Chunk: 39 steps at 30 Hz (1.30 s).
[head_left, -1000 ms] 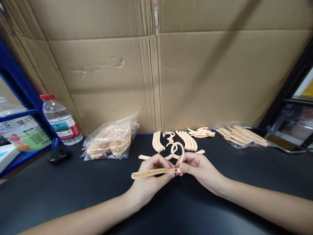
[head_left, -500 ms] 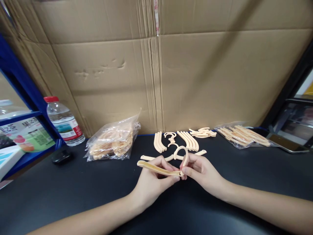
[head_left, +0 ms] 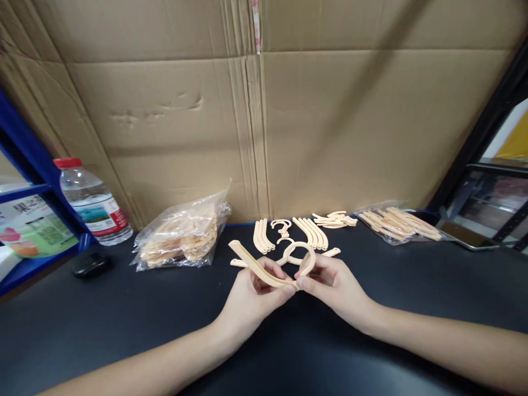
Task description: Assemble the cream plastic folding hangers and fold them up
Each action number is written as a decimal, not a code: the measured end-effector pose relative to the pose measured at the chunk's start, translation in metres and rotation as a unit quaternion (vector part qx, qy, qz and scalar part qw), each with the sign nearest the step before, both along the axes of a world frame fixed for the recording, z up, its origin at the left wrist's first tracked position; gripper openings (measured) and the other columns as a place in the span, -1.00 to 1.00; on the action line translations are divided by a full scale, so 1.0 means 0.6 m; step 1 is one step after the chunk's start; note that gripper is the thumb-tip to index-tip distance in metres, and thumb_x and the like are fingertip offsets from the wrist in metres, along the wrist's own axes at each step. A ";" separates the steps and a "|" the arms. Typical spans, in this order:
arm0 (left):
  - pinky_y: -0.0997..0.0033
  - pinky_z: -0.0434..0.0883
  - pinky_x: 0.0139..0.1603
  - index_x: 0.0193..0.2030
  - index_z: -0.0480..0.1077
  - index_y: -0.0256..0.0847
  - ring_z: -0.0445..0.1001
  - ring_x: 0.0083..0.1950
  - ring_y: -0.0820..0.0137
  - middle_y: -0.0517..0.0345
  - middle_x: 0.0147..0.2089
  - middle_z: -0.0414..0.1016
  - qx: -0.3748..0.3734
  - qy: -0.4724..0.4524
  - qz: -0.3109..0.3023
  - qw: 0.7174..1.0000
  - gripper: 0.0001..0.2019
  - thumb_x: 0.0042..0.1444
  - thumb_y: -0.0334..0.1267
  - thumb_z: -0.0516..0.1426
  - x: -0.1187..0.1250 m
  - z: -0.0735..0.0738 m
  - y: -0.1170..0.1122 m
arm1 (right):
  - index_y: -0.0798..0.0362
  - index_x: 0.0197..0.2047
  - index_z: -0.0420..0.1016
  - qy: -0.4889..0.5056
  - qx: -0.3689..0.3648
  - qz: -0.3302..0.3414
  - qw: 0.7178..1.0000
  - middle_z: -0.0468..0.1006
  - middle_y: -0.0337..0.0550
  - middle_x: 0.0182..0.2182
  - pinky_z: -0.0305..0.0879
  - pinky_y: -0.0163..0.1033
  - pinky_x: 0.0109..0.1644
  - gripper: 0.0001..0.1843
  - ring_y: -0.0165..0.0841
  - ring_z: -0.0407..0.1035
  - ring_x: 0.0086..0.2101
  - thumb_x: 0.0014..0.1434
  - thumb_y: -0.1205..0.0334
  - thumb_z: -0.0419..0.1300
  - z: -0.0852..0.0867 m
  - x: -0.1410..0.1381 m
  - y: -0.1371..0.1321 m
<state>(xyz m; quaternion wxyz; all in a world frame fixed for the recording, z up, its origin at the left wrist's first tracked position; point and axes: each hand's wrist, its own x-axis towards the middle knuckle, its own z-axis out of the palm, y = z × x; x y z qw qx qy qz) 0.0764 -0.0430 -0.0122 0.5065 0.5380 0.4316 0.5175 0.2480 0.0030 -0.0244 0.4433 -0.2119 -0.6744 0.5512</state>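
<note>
My left hand [head_left: 252, 297] pinches a cream plastic hanger arm [head_left: 251, 263] that slants up to the left. My right hand [head_left: 332, 286] pinches a cream plastic hook [head_left: 303, 253] whose loop rises above the fingers. The arm's inner end and the hook's base meet between my fingertips over the black table [head_left: 124, 324]. Just behind my hands lies an assembled cream hanger [head_left: 333, 253], mostly hidden. Farther back are two rows of loose curved arms [head_left: 264, 242] with a few small hooks [head_left: 282, 226] between them.
A clear bag of cream hooks [head_left: 181, 242] lies at the left, another bag of arms [head_left: 396, 224] at the right. A water bottle [head_left: 88, 203] stands by a blue shelf [head_left: 28, 165]. A black mouse [head_left: 89, 264] lies nearby. A cardboard wall [head_left: 264, 121] closes the back.
The arm in my left hand has swung from level to slanting up at its left end. Both hands shifted slightly left while staying pinched together.
</note>
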 end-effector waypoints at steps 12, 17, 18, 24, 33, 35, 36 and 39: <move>0.44 0.44 -0.23 -0.32 0.51 -0.29 0.51 -0.32 0.39 0.13 -0.38 0.55 -0.024 0.014 -0.012 1.000 -0.82 -0.07 -0.29 0.33 -0.003 0.001 0.002 | 0.09 -0.29 0.47 0.004 -0.039 0.013 0.999 0.47 -0.23 -0.48 0.31 -0.35 -0.46 -0.77 -0.46 0.34 -0.50 0.09 0.10 0.31 -0.001 0.001 0.002; 0.42 0.45 -0.20 -0.31 0.56 -0.29 0.53 -0.32 0.37 0.07 -0.35 0.60 -0.046 0.024 0.007 0.999 -0.83 -0.07 -0.29 0.33 -0.006 0.002 -0.001 | 0.08 -0.22 0.53 0.022 0.040 -0.044 0.998 0.51 -0.20 -0.50 0.35 -0.28 -0.40 -0.77 -0.43 0.37 -0.51 0.14 0.11 0.27 0.029 0.026 0.042; 0.42 0.45 -0.20 -0.31 0.57 -0.28 0.53 -0.31 0.37 0.06 -0.35 0.61 -0.047 0.025 0.008 0.999 -0.84 -0.07 -0.29 0.33 -0.006 0.002 -0.001 | 0.08 -0.20 0.53 0.029 0.063 -0.062 0.996 0.51 -0.19 -0.48 0.35 -0.27 -0.39 -0.77 -0.41 0.38 -0.49 0.15 0.10 0.26 0.041 0.033 0.056; 0.47 0.42 -0.20 -0.36 0.55 -0.27 0.51 -0.32 0.41 0.11 -0.37 0.59 -0.058 -0.022 0.021 0.998 -0.85 -0.11 -0.32 0.35 -0.007 0.002 -0.001 | 0.08 -0.24 0.57 -0.230 0.278 -0.065 0.930 0.56 -0.11 -0.35 0.35 -0.17 -0.19 -0.82 -0.30 0.43 -0.32 0.16 0.18 0.20 0.104 0.061 0.141; 0.51 0.39 -0.21 -0.38 0.50 -0.30 0.46 -0.32 0.46 0.15 -0.40 0.51 -0.069 -0.097 0.014 0.993 -0.80 -0.14 -0.30 0.38 -0.004 0.011 0.000 | 0.06 -0.39 0.62 -0.392 0.401 0.014 0.827 0.57 -0.09 -0.27 0.25 -0.11 -0.02 -0.82 -0.21 0.36 -0.18 -0.10 0.49 0.29 0.065 0.038 0.193; 0.52 0.38 -0.22 -0.39 0.49 -0.30 0.46 -0.32 0.47 0.16 -0.40 0.50 -0.066 -0.105 0.007 0.992 -0.80 -0.13 -0.30 0.38 -0.003 0.012 0.000 | 0.06 -0.44 0.61 -0.390 0.390 0.014 0.834 0.59 -0.12 -0.34 0.26 -0.12 -0.04 -0.82 -0.22 0.38 -0.22 -0.10 0.50 0.26 0.061 0.037 0.195; 0.52 0.39 -0.22 -0.39 0.49 -0.30 0.46 -0.33 0.48 0.16 -0.40 0.50 -0.066 -0.108 0.006 0.992 -0.80 -0.13 -0.30 0.38 -0.003 0.013 0.001 | 0.06 -0.45 0.61 -0.387 0.381 0.013 0.840 0.59 -0.13 -0.38 0.27 -0.13 -0.05 -0.82 -0.24 0.39 -0.25 -0.10 0.50 0.26 0.060 0.037 0.196; 0.52 0.39 -0.23 -0.37 0.50 -0.32 0.46 -0.33 0.47 0.16 -0.39 0.49 -0.069 -0.109 0.009 0.992 -0.78 -0.14 -0.29 0.39 -0.003 0.013 0.002 | 0.06 -0.47 0.60 -0.366 0.341 0.007 0.866 0.60 -0.16 -0.43 0.33 -0.20 -0.16 -0.86 -0.29 0.44 -0.35 -0.07 0.46 0.24 0.062 0.039 0.197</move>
